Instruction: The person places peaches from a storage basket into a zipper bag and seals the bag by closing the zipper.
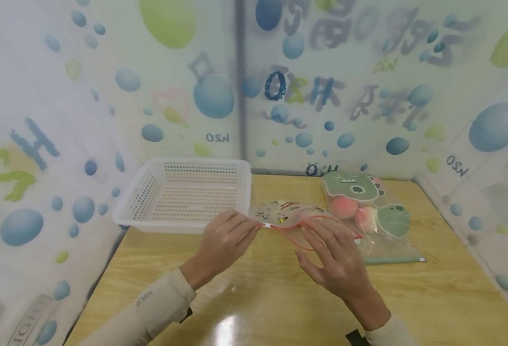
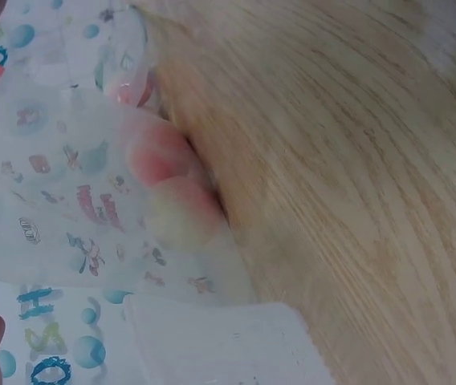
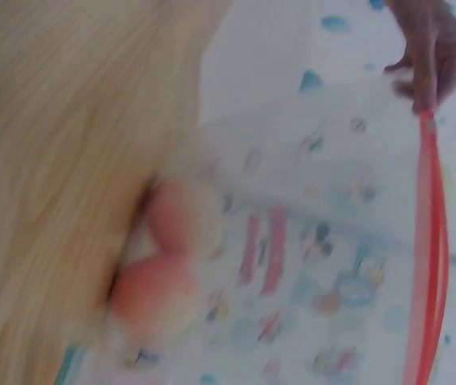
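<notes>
A clear zip bag (image 1: 288, 211) with small cartoon prints and a red zip edge is raised between the hands, its mouth gaping toward the right. Two pink and pale yellow peaches (image 3: 168, 228) rest low inside it. My left hand (image 1: 225, 240) pinches the left end of the red zip (image 3: 433, 265), by the white slider (image 1: 267, 225). At the right part of the mouth, my right hand (image 1: 338, 257) touches the red edge with fingers extended and its thumb held apart.
A white perforated basket (image 1: 184, 223) stands at the back left of the wooden table (image 1: 254, 307). Behind the right hand lies another clear bag with green animal prints (image 1: 353, 186), holding peaches (image 1: 343, 207). Printed walls (image 1: 210, 57) enclose the table's back and sides.
</notes>
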A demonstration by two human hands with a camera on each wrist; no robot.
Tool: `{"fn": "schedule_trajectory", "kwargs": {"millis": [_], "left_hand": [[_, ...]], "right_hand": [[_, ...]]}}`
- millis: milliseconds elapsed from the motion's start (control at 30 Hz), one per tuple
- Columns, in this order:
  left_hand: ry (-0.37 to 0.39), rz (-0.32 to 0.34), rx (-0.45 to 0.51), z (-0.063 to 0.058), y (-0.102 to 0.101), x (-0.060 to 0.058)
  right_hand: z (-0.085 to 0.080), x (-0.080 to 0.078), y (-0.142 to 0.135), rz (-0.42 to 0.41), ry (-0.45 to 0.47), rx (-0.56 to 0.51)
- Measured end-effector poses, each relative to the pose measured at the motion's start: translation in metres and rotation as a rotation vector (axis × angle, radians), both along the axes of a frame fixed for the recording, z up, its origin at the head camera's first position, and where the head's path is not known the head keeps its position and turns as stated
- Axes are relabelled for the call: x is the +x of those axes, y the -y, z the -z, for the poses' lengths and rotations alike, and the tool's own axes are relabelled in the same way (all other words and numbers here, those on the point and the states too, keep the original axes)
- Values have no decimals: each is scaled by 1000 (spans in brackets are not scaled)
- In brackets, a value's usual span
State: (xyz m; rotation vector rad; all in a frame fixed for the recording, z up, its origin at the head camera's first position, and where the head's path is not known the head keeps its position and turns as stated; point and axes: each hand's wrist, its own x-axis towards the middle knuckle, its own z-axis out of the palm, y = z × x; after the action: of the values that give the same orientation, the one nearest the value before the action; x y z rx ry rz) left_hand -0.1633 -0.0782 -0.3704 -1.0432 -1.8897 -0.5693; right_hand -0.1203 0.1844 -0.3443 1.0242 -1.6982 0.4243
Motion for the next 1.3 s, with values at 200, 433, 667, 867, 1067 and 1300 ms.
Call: {"fn": "schedule_trajectory", "kwargs": {"millis": [200,433,667,867,1067,1300], "left_hand": [[-6,-1,-22,1,-2,3],[-1,7,-37,2,-5,6],[-41,22,-31,2,-8,5],[-49,17,-66,1,-7,6],[-56,20,-74,2,-3,8],[-52,-4,-72,4,0,8]], "right_hand": [[4,-10,33,-17,179,38],[13,-15,41,96,298,152],[13,-18,42,155,303,149],[15,-17,43,164,287,135],[19,-15,42,156,255,112],[20,-15,42,160,206,83]]}}
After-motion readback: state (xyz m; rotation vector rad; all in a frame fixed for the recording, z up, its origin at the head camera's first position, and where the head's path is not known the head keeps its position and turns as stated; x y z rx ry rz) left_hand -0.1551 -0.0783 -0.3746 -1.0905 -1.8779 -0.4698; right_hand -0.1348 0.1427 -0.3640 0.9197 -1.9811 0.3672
